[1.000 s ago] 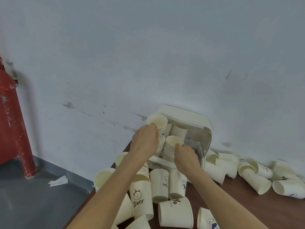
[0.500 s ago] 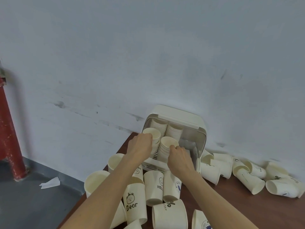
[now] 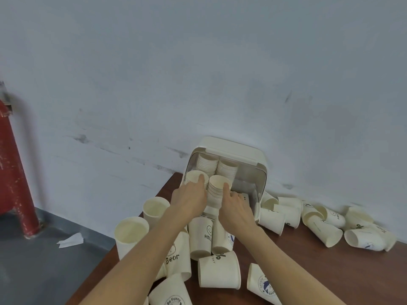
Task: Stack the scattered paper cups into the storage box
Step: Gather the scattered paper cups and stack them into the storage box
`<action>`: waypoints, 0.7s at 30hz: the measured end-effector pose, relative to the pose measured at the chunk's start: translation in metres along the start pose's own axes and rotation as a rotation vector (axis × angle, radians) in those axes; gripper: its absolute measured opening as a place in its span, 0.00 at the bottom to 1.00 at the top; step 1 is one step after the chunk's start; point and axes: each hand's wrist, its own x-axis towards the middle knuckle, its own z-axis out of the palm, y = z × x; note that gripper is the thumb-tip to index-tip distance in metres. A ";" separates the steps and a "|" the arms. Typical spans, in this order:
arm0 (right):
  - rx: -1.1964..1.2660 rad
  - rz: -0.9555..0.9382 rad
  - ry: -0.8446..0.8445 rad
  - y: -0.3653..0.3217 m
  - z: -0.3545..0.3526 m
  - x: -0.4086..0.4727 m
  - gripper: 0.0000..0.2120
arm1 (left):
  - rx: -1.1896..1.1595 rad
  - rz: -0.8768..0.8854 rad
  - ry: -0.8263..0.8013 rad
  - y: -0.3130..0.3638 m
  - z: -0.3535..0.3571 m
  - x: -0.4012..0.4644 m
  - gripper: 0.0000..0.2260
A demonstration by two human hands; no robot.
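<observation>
Head view: loose cups point(image 3: 321, 225) litter table point(image 3: 308, 267) beside storage box point(image 3: 259, 172).

Matt paper cups point(image 3: 219, 271) (glossy wood tbl point(image 3: 319, 267)).

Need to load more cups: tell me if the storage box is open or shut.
Open. The storage box shows cup stacks through its uncovered front.
</observation>
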 end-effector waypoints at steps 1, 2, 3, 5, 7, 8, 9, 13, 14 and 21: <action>0.008 -0.007 -0.003 0.000 -0.002 -0.006 0.30 | -0.011 0.014 0.011 0.006 -0.004 -0.009 0.20; 0.019 -0.014 -0.004 0.001 -0.006 -0.013 0.26 | -0.023 0.026 0.020 0.012 -0.007 -0.018 0.19; 0.035 -0.020 -0.003 0.002 -0.010 -0.021 0.22 | -0.038 0.038 0.031 0.017 -0.011 -0.027 0.18; 0.068 -0.029 0.007 0.005 -0.021 -0.038 0.17 | -0.072 0.060 0.055 0.028 -0.016 -0.045 0.16; 0.082 -0.035 0.014 0.011 -0.035 -0.059 0.16 | -0.101 0.071 0.077 0.040 -0.020 -0.065 0.14; 0.091 -0.035 0.017 0.014 -0.042 -0.070 0.15 | -0.114 0.069 0.086 0.046 -0.021 -0.075 0.14; 0.102 -0.029 0.019 0.018 -0.049 -0.082 0.15 | -0.133 0.065 0.090 0.052 -0.021 -0.087 0.13; 0.146 0.019 0.033 0.036 -0.074 -0.132 0.14 | -0.251 0.063 0.103 0.074 -0.015 -0.129 0.11; 0.154 0.031 0.036 0.040 -0.078 -0.144 0.14 | -0.257 0.058 0.113 0.080 -0.014 -0.139 0.13; 0.134 0.112 0.052 0.057 -0.099 -0.218 0.15 | -0.323 0.068 0.178 0.126 -0.015 -0.205 0.14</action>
